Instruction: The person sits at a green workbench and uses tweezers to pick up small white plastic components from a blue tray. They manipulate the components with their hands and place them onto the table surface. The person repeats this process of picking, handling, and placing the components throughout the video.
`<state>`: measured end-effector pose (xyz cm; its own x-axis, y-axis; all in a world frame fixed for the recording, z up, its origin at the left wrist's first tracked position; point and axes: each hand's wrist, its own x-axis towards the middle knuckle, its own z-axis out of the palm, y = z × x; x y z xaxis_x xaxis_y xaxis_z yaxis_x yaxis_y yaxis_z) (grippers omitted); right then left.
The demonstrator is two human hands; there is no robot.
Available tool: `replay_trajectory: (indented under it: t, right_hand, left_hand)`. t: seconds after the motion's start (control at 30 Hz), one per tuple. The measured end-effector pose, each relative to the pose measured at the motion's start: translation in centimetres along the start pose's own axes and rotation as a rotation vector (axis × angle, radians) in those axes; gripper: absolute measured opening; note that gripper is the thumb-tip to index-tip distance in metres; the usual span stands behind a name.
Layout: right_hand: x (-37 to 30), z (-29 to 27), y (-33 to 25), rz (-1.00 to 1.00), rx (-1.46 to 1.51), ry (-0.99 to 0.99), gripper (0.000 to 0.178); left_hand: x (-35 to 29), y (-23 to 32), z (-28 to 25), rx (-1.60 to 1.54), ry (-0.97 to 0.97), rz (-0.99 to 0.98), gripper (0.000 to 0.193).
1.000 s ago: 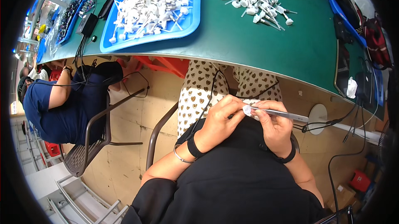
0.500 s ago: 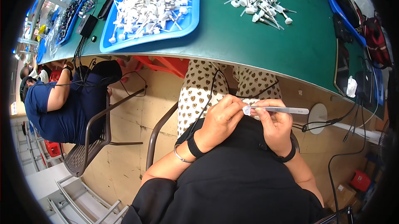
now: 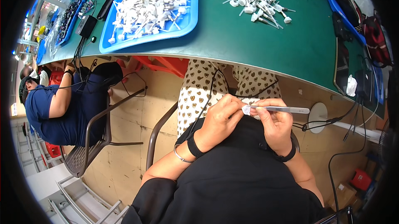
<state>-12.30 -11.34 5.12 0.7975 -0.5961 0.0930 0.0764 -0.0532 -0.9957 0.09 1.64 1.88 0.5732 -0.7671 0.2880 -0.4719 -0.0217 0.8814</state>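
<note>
Above my lap, my left hand [image 3: 222, 118] pinches a small white plastic piece [image 3: 246, 110] between thumb and fingers. My right hand [image 3: 276, 122] is closed on silver tweezers [image 3: 289, 109], whose tips meet the white piece. The back end of the tweezers sticks out to the right. My fingers hide much of the piece and the exact contact. On the green table [image 3: 232, 45] ahead lies a loose pile of similar white-headed parts [image 3: 257, 5] with thin stems. A blue tray [image 3: 153, 41] to its left is heaped with more such parts.
A person in a dark blue shirt [image 3: 83, 111] sits on a brown chair [image 3: 85, 157] at the left. Black cables [image 3: 338, 157] hang at the right below the table edge. A crumpled white tissue [image 3: 351, 86] and a dark flat device [image 3: 341, 64] lie at the table's right.
My hands and the tweezers keep almost the same position, with only a slight shift. The seated person at the left has moved their head and arm a little.
</note>
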Motion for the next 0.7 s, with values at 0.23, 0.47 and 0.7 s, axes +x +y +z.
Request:
replay_trajectory:
  t: [0.23, 0.47, 0.7]
  right_hand:
    - [-0.04, -0.01, -0.18, 0.023, -0.012, 0.003, 0.011]
    - [0.02, -0.11, -0.19, -0.002, -0.064, -0.005, 0.009]
    - [0.21, -0.27, -0.35, -0.065, -0.235, -0.031, 0.005]
  left_hand:
    - [0.07, -0.07, 0.03, 0.015, 0.006, 0.036, 0.010]
    - [0.03, -0.25, 0.22, -0.004, 0.020, 0.043, 0.012]
    - [0.07, -0.07, 0.18, -0.014, 0.017, 0.042, 0.013]
